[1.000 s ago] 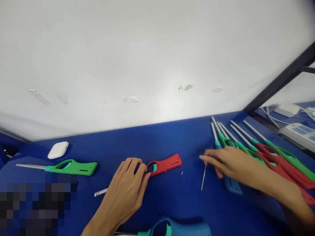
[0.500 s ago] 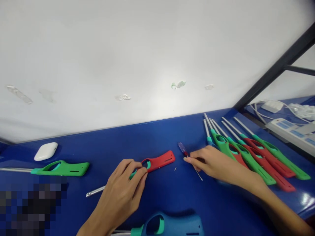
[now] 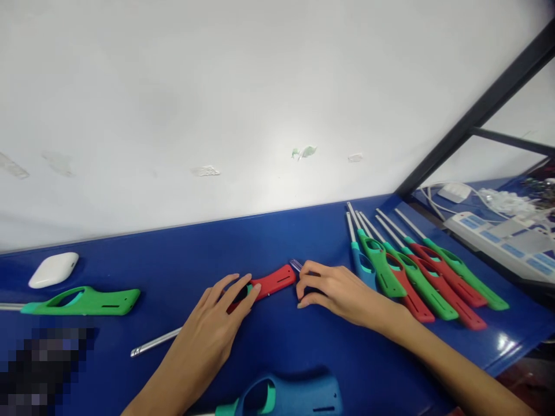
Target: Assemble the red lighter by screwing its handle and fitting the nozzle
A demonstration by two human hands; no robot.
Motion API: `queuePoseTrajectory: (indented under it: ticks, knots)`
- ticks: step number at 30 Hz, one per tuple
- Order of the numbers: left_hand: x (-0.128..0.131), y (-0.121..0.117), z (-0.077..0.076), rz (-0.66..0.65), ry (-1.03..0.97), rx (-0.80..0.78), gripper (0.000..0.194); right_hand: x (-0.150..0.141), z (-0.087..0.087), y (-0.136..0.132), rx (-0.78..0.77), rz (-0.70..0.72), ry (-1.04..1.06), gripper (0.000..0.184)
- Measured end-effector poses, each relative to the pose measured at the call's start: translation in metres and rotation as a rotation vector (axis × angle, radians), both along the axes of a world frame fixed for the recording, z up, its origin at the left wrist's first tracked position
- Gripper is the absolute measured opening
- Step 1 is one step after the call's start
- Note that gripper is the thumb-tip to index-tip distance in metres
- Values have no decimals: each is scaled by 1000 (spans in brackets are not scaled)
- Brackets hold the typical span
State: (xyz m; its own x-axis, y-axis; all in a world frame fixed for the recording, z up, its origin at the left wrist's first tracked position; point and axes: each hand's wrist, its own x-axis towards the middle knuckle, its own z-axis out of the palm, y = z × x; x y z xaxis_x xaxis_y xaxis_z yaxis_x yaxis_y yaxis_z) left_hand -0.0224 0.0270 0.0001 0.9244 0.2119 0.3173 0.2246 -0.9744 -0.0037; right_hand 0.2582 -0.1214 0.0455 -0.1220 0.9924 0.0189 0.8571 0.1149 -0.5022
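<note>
Fingers of left hand (image 3: pixel 212 323) spread flat, pressing down trigger end of red lighter handle (image 3: pixel 271 282) on blue table (image 3: pixel 277 242). Right hand (image 3: pixel 333 289) curled shut around small screwdriver (image 3: pixel 296 265), blurred tip showing just past fingertips, against handle's far end. Metal rod (image 3: pixel 154 342) just left of left wrist.

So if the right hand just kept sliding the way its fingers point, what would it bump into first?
Most likely the red lighter handle: the right hand points left along the blue table, its fingertips almost at the handle's near end. The left hand already rests on the other end.
</note>
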Motion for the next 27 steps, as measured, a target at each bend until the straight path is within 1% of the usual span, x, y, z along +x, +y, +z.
queuePoseTrajectory:
  ticks: [2,4,7,10,14,18,20,24,27]
  knots:
    - [1,0,1,13,-5,-21,67,-1,0,0,13,21,15,40]
    - [2,0,1,12,-13,-26,65,-2,1,0,30,50,30,44]
    - [1,-1,2,2,-34,-39,69,-3,3,-1,58,84,78,40]
    - [1,-3,3,4,-51,-68,72,-3,3,-3,94,73,164,33]
    - [1,-7,5,34,-36,-64,76,-4,4,-8,124,7,272,25]
    - [2,-9,7,45,-23,-48,75,-7,4,-6,120,-86,349,21]
    - [2,-9,8,38,-36,-38,74,-8,2,-4,120,-144,377,20]
    - [1,-10,11,0,-63,-20,76,-6,-2,2,170,-267,414,19]
    - [3,-14,10,-29,-58,-22,80,-5,-3,3,178,-314,443,17]
